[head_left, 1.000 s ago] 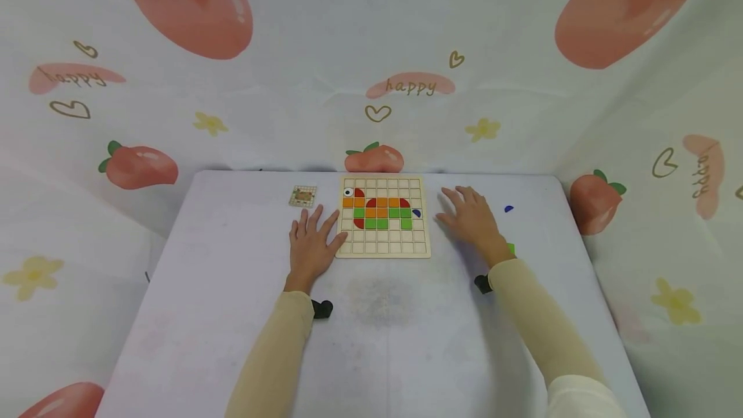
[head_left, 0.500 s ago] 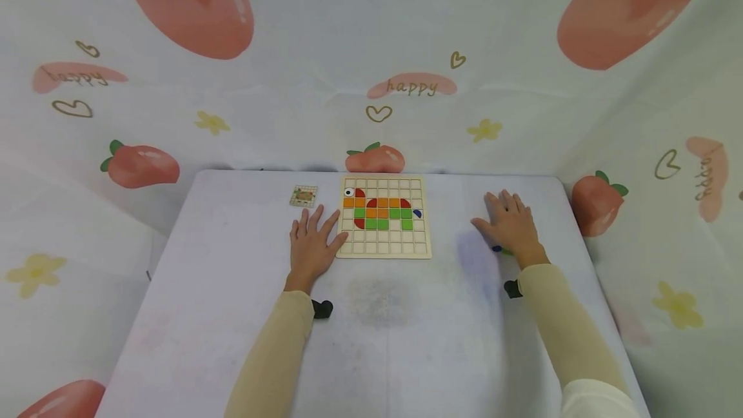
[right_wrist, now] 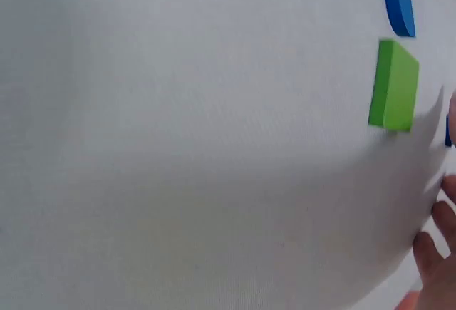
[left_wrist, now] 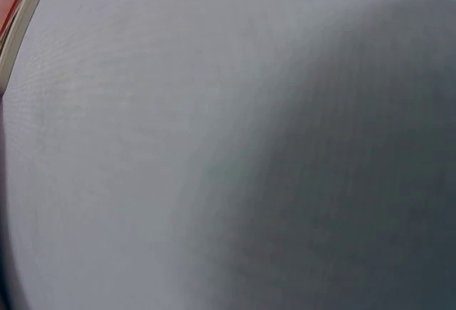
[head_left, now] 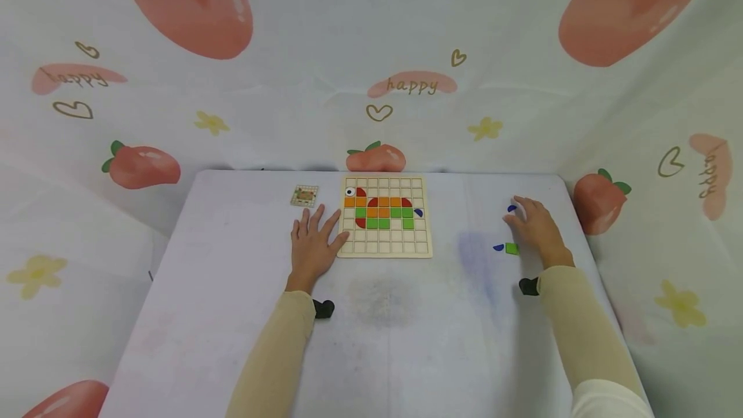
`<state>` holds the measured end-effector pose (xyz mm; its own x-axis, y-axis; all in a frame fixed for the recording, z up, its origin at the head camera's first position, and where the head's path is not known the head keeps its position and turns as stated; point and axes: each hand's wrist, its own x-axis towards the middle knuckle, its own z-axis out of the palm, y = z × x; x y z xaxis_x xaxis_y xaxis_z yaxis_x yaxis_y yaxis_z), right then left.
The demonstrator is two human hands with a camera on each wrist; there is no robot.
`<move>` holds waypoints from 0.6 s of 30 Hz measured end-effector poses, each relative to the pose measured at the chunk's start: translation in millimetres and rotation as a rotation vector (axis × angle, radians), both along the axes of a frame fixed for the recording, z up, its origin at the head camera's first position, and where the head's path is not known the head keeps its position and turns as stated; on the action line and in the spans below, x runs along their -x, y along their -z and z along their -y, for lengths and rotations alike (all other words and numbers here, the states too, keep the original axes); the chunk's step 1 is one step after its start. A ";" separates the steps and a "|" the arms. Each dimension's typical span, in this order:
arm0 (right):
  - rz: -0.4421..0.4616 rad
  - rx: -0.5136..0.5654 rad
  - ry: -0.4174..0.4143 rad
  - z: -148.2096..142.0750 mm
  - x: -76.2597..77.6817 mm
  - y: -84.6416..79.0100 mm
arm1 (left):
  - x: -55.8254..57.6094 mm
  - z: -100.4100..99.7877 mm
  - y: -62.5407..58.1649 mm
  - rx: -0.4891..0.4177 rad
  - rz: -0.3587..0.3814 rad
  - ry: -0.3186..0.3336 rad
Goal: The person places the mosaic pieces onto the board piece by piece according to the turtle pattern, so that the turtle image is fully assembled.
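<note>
My left hand (head_left: 311, 250) rests with spread fingers at the left edge of a wooden grid board (head_left: 383, 247). Red, orange and green tiles (head_left: 383, 213) fill part of the grid, along with a white eye tile (head_left: 349, 192) and a dark blue half-round tile (head_left: 418, 213). At the right, my right hand (head_left: 538, 231) reaches to another blue half-round tile (head_left: 511, 209) on the table, its thumb and index finger on either side of it. The right wrist view shows these fingers (right_wrist: 443, 221) at the right edge, beside a sliver of that blue tile (right_wrist: 448, 131).
A green square tile (head_left: 511, 248) and a blue half-round tile (head_left: 498, 248) lie on the white table (head_left: 383, 353) just nearer than the right hand. A small pattern card (head_left: 304, 195) lies beyond the left hand. A printed cloth (head_left: 290, 134) stands behind the table.
My right hand has moved right, from beside the board to the far blue half-round tile, uncovering the green tile and the nearer blue one. The left hand has stayed in place.
</note>
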<state>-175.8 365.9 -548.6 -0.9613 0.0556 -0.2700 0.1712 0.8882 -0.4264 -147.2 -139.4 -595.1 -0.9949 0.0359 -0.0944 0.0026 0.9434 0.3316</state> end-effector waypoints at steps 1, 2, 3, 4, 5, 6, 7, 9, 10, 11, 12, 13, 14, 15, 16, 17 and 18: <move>-0.010 0.009 0.000 -1.4 0.0 0.3 | 0.0 0.1 -0.2 -0.004 0.002 0.001; -0.019 0.018 -0.001 -2.2 0.1 0.4 | 0.1 0.1 -0.3 -0.007 0.004 0.001; -0.030 0.029 0.001 -2.9 0.3 0.6 | 0.1 0.2 -0.5 -0.006 0.005 0.001; -0.042 0.036 0.001 -2.9 0.4 0.8 | 0.2 0.3 -0.6 -0.006 0.006 0.001; -0.055 0.042 0.002 -2.6 0.6 1.0 | 0.2 0.5 -0.6 -0.002 0.004 0.001; -0.063 0.047 0.008 -2.1 0.8 1.2 | 0.3 0.7 -0.5 0.001 0.002 0.000; -0.070 0.049 0.017 -1.5 0.7 1.4 | 0.4 0.7 -0.3 0.003 0.003 0.000; -0.074 0.057 0.046 0.8 0.8 2.1 | 0.2 0.8 0.0 0.004 0.004 0.000; -0.074 0.059 0.064 1.6 0.7 2.4 | 0.2 0.7 0.4 0.002 0.004 0.000; -0.073 0.064 0.082 2.5 0.6 2.3 | 0.1 0.5 0.4 0.000 0.005 0.001; -0.068 0.069 0.098 3.1 0.6 2.3 | -0.1 0.4 0.3 -0.005 0.006 0.002; -0.061 0.079 0.114 3.6 0.5 2.1 | -0.3 0.4 0.1 -0.007 0.007 0.003; -0.057 0.088 0.128 3.8 0.8 2.4 | -0.4 0.4 -0.2 -0.007 0.007 0.003; -0.057 0.096 0.142 4.2 1.1 2.7 | -0.5 0.4 -0.4 -0.006 0.006 0.003; -0.051 0.107 0.156 4.1 1.4 2.7 | -0.5 0.6 -0.5 -0.003 0.005 0.004; -0.044 0.117 0.171 4.3 1.8 2.7 | -0.6 0.8 -1.0 -0.003 0.005 0.005; -0.039 0.126 0.185 4.5 2.3 2.8 | -0.5 1.0 -1.1 -0.002 0.005 0.006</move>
